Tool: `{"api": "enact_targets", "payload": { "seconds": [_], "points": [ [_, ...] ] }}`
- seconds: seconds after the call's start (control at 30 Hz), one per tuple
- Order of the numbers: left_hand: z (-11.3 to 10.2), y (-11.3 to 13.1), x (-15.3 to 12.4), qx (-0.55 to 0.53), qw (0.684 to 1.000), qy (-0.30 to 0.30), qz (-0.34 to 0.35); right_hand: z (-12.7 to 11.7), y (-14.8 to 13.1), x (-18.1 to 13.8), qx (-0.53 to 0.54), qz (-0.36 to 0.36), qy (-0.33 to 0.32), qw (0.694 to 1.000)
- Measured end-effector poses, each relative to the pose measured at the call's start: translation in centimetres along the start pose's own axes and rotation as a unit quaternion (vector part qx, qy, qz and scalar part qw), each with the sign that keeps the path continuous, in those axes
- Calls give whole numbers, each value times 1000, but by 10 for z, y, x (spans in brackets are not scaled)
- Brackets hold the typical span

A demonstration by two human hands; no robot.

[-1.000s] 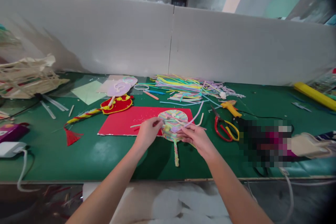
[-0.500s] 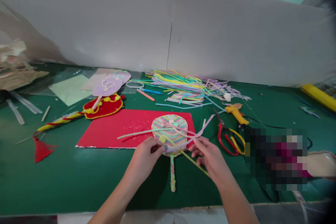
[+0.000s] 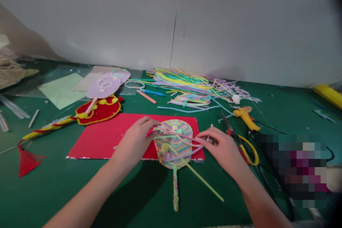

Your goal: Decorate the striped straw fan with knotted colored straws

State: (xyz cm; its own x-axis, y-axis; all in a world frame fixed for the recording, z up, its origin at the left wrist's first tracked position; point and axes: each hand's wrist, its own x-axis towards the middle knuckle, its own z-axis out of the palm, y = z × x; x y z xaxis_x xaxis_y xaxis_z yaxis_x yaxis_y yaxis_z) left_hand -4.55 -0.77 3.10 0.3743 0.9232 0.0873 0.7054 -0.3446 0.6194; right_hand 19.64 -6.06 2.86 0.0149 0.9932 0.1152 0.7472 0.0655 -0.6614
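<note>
A round fan [image 3: 175, 164] of striped pastel pipe cleaners lies on the table, its twisted handle [image 3: 175, 194] towards me. Small coils sit on its face: a yellow coil [image 3: 165, 148], a purple coil [image 3: 167, 156] and a mint one [image 3: 178, 131]. Loose stems trail across it. My right hand [image 3: 220, 146] pinches a pink pipe cleaner [image 3: 184, 135] at the fan's right side. At the upper left edge of the fan is my left hand [image 3: 136, 137], its thumb and forefinger bent and apart; contact with the fan is unclear.
A red board [image 3: 98, 135] lies partly under the fan. Pipe cleaners [image 3: 181, 83] are heaped behind. To the right are scissors [image 3: 249, 149], a yellow glue gun [image 3: 247, 118] and cables. A red fan [image 3: 107, 108] with a tassel [image 3: 29, 162] is at left.
My left hand has left the purple coil and moved up to the fan's upper left edge. My right hand has risen slightly and now pinches the pink stem. The view has shifted a little.
</note>
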Motion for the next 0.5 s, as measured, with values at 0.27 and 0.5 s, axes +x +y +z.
{"api": "enact_targets", "payload": {
  "seconds": [0.27, 0.5],
  "points": [
    [10, -24, 55, -48, 976, -186, 103, 29, 14, 21, -56, -36, -71, 995],
    [-2, -11, 51, -211, 955, -207, 27, 24, 21, 18, -12, -56, -8, 998]
  ]
}}
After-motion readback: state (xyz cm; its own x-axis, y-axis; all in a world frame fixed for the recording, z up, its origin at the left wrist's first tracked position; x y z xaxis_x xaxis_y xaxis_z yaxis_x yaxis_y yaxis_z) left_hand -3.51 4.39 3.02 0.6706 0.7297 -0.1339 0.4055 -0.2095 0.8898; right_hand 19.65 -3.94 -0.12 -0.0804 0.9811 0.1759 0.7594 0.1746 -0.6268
